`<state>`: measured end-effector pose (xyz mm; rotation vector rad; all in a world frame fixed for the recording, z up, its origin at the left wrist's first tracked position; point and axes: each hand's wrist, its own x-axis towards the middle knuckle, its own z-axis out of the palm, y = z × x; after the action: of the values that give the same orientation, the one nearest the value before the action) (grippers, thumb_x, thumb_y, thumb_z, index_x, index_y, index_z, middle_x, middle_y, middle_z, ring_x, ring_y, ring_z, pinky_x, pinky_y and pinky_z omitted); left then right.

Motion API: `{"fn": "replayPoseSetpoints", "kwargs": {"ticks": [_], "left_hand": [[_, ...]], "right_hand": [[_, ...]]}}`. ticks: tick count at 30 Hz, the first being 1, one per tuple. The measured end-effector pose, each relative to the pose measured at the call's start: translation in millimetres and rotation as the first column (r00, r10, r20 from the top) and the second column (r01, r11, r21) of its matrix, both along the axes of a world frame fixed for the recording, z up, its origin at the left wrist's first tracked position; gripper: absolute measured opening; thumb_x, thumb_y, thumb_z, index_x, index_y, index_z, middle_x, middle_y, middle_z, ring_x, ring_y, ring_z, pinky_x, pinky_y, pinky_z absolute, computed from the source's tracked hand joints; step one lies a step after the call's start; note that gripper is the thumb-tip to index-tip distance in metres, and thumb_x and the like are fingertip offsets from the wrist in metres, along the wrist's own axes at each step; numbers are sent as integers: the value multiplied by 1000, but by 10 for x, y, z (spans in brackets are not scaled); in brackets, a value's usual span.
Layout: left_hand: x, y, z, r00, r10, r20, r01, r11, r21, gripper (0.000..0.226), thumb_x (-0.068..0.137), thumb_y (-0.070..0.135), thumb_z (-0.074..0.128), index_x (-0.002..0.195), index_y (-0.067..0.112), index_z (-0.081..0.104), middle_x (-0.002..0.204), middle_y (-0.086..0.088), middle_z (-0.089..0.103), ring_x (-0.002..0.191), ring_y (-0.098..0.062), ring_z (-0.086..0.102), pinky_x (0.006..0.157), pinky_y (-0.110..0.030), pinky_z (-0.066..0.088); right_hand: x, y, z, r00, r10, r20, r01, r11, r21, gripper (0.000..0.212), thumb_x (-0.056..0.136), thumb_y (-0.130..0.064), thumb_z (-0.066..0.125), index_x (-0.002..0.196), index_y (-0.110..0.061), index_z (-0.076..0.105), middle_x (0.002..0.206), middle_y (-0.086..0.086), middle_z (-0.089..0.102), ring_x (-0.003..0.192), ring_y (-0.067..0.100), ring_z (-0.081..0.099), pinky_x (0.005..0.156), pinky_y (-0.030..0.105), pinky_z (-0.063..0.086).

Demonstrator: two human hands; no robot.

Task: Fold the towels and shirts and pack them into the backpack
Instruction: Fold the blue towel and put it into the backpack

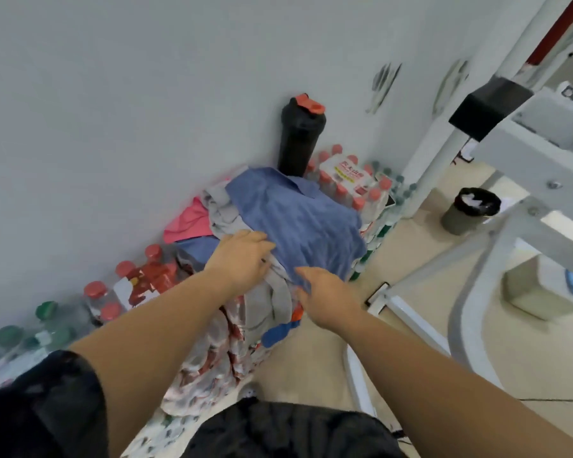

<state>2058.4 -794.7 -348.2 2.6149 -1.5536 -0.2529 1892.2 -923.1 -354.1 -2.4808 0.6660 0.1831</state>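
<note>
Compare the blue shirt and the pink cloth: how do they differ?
The blue shirt lies spread on top; the pink cloth pokes out lower, by the wall. The left hand and right hand are at the blue shirt's edge; none touches the pink cloth. Both are unfolded.

Both arms reach toward a heap of clothes piled on packs of water bottles (351, 183) against a pale wall (129, 110). A blue shirt (298, 219) lies on top, over a grey cloth (222, 213) and a pink cloth (189, 223). The left hand (242, 259) lies flat at the shirt's left edge. The right hand (325, 299) touches its near edge; blur hides the grip. A black bottle (298, 140) stands behind the heap, and a bin (470, 209) sits on the floor (420, 239).
</note>
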Motion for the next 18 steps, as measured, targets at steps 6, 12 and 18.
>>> {"fn": "replayPoseSetpoints", "kwargs": {"ticks": [6, 12, 18], "left_hand": [[315, -302, -285, 986, -155, 67, 159, 985, -63, 21, 81, 31, 60, 89, 24, 78, 94, 2, 67, 81, -26, 57, 67, -35, 46], [361, -462, -255, 973, -198, 115, 211, 970, -120, 19, 74, 30, 60, 65, 21, 75, 73, -2, 56, 66, -27, 52, 56, -35, 43], [288, -440, -134, 994, -107, 28, 111, 968, -226, 22, 80, 26, 58, 66, 22, 74, 75, 1, 58, 65, -24, 47, 59, -42, 47]], "right_hand": [[266, -101, -229, 996, -80, 34, 81, 996, -24, 14, 93, -32, 60, 98, -25, 71, 98, -3, 71, 90, 23, 65, 74, 38, 50], [450, -210, -375, 988, -102, 112, 107, 993, -41, 25, 92, -45, 61, 80, -25, 70, 74, -4, 65, 65, 17, 57, 59, 36, 46], [451, -375, -337, 986, -1, 168, 13, 998, -68, 23, 89, -34, 62, 71, -21, 67, 69, 1, 64, 64, 22, 59, 54, 37, 43]]}}
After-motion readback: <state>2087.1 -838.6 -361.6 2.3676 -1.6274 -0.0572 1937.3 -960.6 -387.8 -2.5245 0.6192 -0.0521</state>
